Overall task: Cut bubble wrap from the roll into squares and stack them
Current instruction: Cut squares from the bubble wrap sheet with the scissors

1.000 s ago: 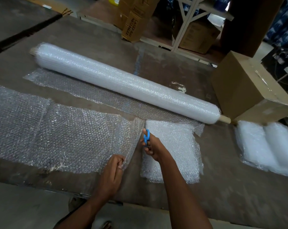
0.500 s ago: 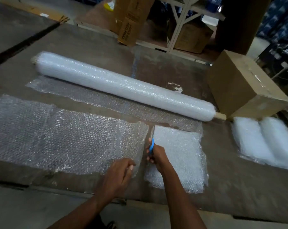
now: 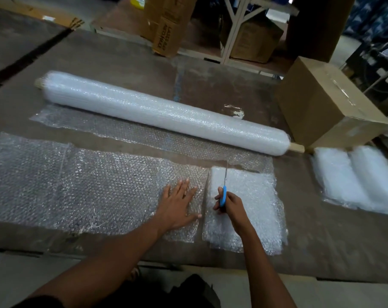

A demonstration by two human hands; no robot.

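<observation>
A long bubble wrap roll (image 3: 164,113) lies across the table, with a loose sheet (image 3: 126,134) trailing in front of it. A wide cut strip of bubble wrap (image 3: 77,185) lies flat along the near edge. My left hand (image 3: 177,203) presses flat on the strip's right end, fingers spread. My right hand (image 3: 227,202) grips blue-handled scissors (image 3: 223,190), blades pointing away, over a stack of cut squares (image 3: 253,210). The strip's right edge lies just left of that stack.
A cardboard box (image 3: 326,105) stands at the right end of the roll. Two white piles of bubble wrap (image 3: 357,178) lie at the far right. Boxes and a white shelf frame (image 3: 235,27) stand beyond the table. The table edge (image 3: 188,263) runs close to my body.
My left hand let go of the strip's lifted corner and now lies flat on it. The strip's right end has dropped flat. My right hand drew the scissors back over the stack.
</observation>
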